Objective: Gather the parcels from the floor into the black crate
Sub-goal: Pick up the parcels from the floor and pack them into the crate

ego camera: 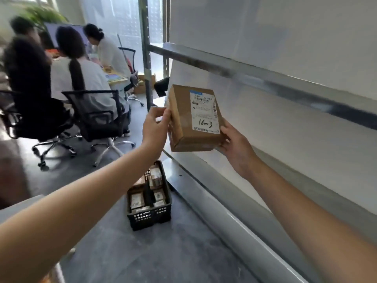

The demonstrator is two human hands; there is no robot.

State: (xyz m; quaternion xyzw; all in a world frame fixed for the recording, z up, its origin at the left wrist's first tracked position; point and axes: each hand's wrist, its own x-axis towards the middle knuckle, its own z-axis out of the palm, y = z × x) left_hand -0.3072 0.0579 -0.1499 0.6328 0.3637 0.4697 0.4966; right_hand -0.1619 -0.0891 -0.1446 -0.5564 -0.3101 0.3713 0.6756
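A brown cardboard parcel (183,121) with a white shipping label is held up at chest height in front of the metal shelving. My left hand (156,127) pinches its left edge with thumb and fingers. My right hand (234,148) grips its lower right corner. Below, on the grey floor, stands the black crate (150,216), a perforated plastic basket with a centre divider, holding several labelled parcels. The parcel in my hands is well above the crate and slightly to its right.
Metal shelving (265,76) with white panels fills the right side; its lowest shelf edge runs beside the crate. At the left, people sit on black swivel chairs (98,119) around a desk. A cardboard box (142,84) lies on the floor beyond the shelf post.
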